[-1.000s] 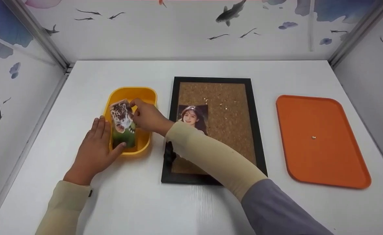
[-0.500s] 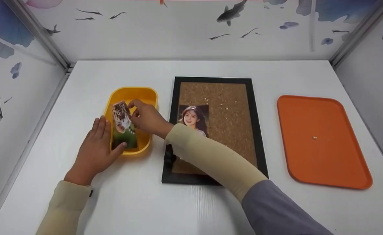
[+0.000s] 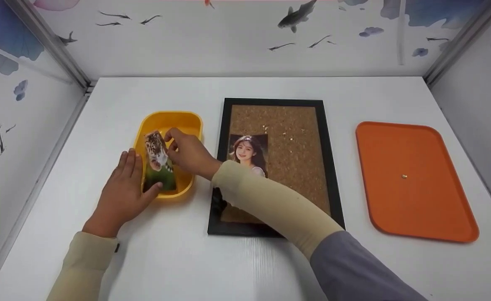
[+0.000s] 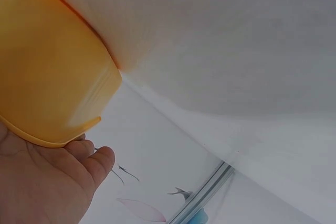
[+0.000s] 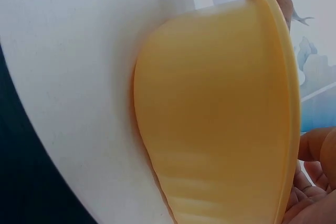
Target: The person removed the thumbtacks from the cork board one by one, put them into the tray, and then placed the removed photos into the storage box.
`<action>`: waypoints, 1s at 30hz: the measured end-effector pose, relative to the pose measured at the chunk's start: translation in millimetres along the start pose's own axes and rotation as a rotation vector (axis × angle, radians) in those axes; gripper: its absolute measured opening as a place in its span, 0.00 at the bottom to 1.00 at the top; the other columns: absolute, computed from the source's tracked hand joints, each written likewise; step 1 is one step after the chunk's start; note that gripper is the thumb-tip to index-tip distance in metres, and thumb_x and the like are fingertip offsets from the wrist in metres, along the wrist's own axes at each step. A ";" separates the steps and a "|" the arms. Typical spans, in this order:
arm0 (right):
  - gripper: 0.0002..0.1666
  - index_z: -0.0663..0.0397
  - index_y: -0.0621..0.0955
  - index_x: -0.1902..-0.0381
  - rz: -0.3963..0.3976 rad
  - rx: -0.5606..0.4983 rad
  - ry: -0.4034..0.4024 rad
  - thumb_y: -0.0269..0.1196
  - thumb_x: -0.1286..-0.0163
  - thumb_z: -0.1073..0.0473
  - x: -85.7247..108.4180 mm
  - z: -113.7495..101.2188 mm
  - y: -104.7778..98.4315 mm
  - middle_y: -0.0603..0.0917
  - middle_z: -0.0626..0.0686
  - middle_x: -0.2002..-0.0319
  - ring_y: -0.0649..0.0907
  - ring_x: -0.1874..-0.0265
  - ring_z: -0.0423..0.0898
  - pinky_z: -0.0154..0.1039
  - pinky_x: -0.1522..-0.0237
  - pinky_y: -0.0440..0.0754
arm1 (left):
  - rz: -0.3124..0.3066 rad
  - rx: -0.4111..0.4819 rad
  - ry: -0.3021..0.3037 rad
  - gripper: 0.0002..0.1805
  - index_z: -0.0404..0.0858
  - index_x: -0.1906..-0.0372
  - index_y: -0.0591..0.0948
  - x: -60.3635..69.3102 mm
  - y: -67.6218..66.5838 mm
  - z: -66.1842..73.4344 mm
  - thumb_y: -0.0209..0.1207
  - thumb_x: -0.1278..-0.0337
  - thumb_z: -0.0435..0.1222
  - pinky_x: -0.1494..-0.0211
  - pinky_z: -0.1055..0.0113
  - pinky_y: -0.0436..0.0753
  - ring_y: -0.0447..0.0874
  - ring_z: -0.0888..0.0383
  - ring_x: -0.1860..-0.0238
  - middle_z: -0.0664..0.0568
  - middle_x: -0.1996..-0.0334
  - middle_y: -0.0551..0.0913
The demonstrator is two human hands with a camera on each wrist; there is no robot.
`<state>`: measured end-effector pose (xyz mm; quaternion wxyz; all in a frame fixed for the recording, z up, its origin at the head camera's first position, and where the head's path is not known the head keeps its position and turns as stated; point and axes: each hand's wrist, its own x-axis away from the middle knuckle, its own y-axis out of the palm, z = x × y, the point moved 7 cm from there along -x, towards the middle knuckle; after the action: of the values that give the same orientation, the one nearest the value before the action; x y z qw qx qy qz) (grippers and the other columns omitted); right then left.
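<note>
A tiger photo (image 3: 158,161) stands tilted and slightly bent inside the yellow basin (image 3: 182,119) in the head view. My right hand (image 3: 193,154) reaches in over the basin's right side, its thumb and index finger pinching the photo's right edge; the fingertips are partly hidden. Along the basin's left rim lies my left hand (image 3: 122,194), fingers straight, with the thumb over the rim by the photo's lower end. In the left wrist view the left hand (image 4: 47,177) touches the rim from outside. Curled fingers of the right hand (image 5: 315,177) show past the rim in the right wrist view.
A black-framed cork board (image 3: 293,167) lies in the middle, with a portrait photo (image 3: 247,152) on it and several small shiny pins (image 3: 291,139). An orange tray (image 3: 417,200) at the right holds one small metallic piece (image 3: 404,176). White printed walls surround the table.
The top of the tiger photo has shifted slightly down and to the right and looks more tilted. Both hands have stayed nearly in place.
</note>
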<state>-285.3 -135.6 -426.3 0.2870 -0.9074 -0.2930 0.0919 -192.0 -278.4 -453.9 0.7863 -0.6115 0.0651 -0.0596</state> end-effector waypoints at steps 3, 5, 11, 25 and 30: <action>0.12 0.49 0.71 0.47 -0.007 -0.019 -0.004 0.57 0.24 0.63 0.7 -0.8 0.4 0.81 0.46 0.64 0.81 0.72 0.40 0.30 0.70 0.80 | 0.006 0.002 0.006 0.54 0.23 0.24 0.46 0.0 -1.3 0.7 0.44 0.32 0.64 0.26 0.41 0.49 0.37 0.35 0.23 0.30 0.23 0.43; 0.12 0.50 0.71 0.46 -0.011 -0.025 -0.006 0.56 0.24 0.63 1.0 -1.4 0.6 0.81 0.46 0.64 0.81 0.72 0.40 0.30 0.70 0.80 | 0.006 0.003 0.007 0.54 0.23 0.25 0.47 0.2 -2.0 1.4 0.45 0.32 0.64 0.26 0.42 0.49 0.37 0.35 0.23 0.31 0.23 0.43; 0.12 0.50 0.72 0.45 -0.015 -0.010 -0.005 0.57 0.25 0.63 0.3 -2.0 1.9 0.81 0.46 0.64 0.80 0.73 0.40 0.29 0.69 0.80 | 0.011 0.002 0.014 0.54 0.22 0.25 0.47 0.9 -3.2 2.2 0.45 0.32 0.64 0.26 0.42 0.49 0.37 0.35 0.23 0.31 0.23 0.43; 0.14 0.51 0.77 0.44 -0.046 0.073 -0.006 0.60 0.26 0.61 -0.6 -4.0 4.8 0.82 0.44 0.61 0.79 0.69 0.39 0.27 0.66 0.79 | 0.003 0.004 0.019 0.54 0.22 0.25 0.46 1.4 -0.8 -0.2 0.45 0.31 0.64 0.27 0.41 0.50 0.36 0.36 0.23 0.30 0.23 0.42; 0.15 0.52 0.80 0.45 -0.073 0.089 -0.011 0.63 0.28 0.60 -0.6 -4.9 6.5 0.83 0.43 0.61 0.80 0.68 0.39 0.26 0.65 0.79 | 0.006 0.009 0.019 0.54 0.22 0.25 0.46 2.0 -0.9 -0.1 0.45 0.31 0.64 0.28 0.39 0.51 0.36 0.36 0.23 0.31 0.23 0.41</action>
<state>-281.0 -142.5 -426.1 0.3286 -0.8819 -0.3232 0.0995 -190.1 -279.1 -453.1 0.7884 -0.6073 0.0740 -0.0634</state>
